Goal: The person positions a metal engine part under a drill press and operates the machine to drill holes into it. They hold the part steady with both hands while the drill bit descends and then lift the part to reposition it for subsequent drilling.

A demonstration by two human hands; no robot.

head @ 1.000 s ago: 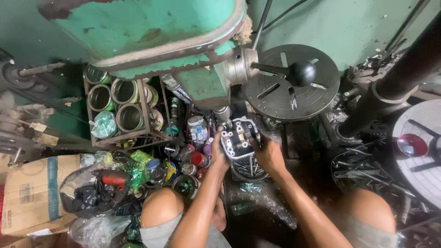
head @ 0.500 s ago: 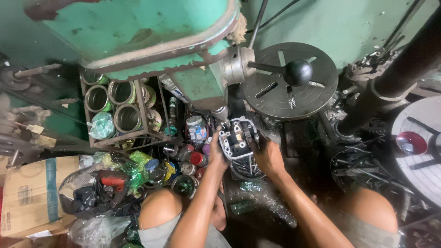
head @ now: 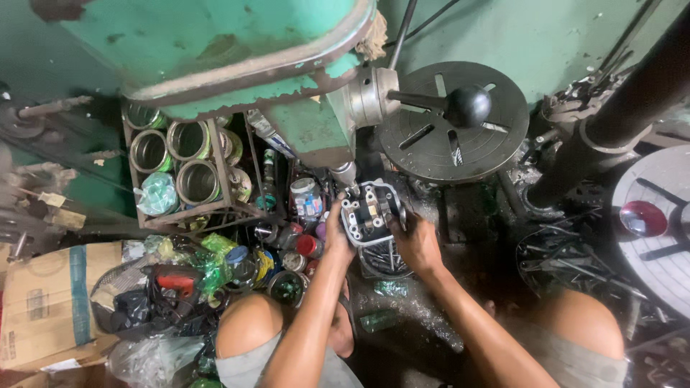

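From the left, I see a cardboard box point(head: 43, 309) on the floor, then a wire rack of empty tin cans point(head: 183, 169), and below it a heap of green bags and small paint pots point(head: 237, 266). My left hand point(head: 336, 233) has its grip clamped on the left edge of a cast metal engine part point(head: 370, 212), which sits under the spindle of the green drill press point(head: 237, 65), just below the chuck. My right hand point(head: 417, 244) has its grip closed on the part's right side.

I judge the casting heavy, rigid and probably oily, with sharp ports and edges, so holding it by the outer flanks, as both hands do, seems safest. It rests on a cluttered base rather than a worktop. The round slotted drill table point(head: 453, 122) stands swung to the right, with the black feed-handle knob point(head: 468, 106) before it. Room is tight; scrap metal point(head: 568, 266) crowds the right.
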